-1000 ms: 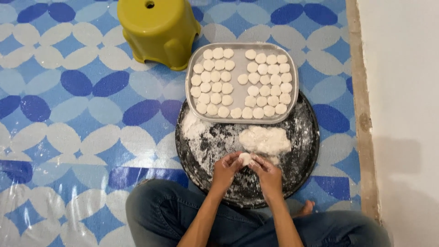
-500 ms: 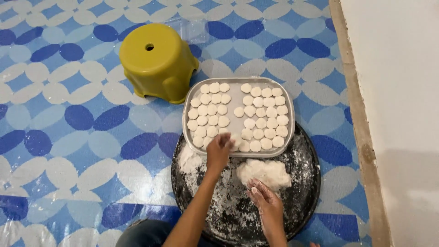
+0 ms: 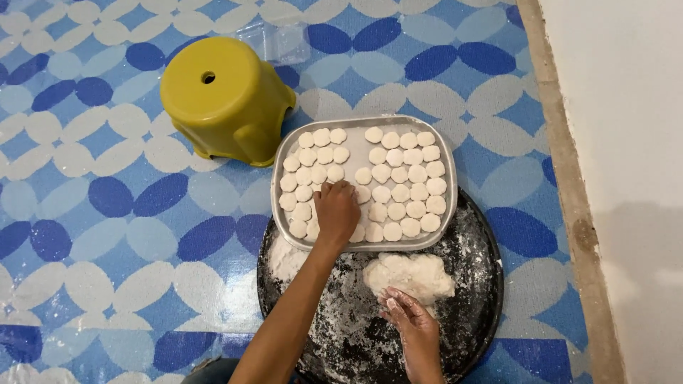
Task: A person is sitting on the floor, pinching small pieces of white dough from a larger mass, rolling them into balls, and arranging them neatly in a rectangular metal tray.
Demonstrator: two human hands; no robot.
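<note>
My left hand (image 3: 336,210) reaches into the metal tray (image 3: 442,146), fingers curled down over the small round white dough discs (image 3: 398,174) that lie there in rows. Whatever is under its fingers is hidden. My right hand (image 3: 410,323) rests with fingers apart and floury on the round black pan (image 3: 480,274), just below a lump of white dough (image 3: 409,276). The tray sits on the pan's far rim.
A yellow plastic stool (image 3: 224,96) stands left of the tray on the blue and white patterned floor mat (image 3: 107,213). Loose flour (image 3: 284,257) lies on the pan's left side. A clear plastic container (image 3: 281,41) is behind the stool. A white wall (image 3: 626,142) runs along the right.
Both hands were together at the dough a second ago. My left hand has since moved up into the tray, and my right hand has stayed on the pan by the dough lump.
</note>
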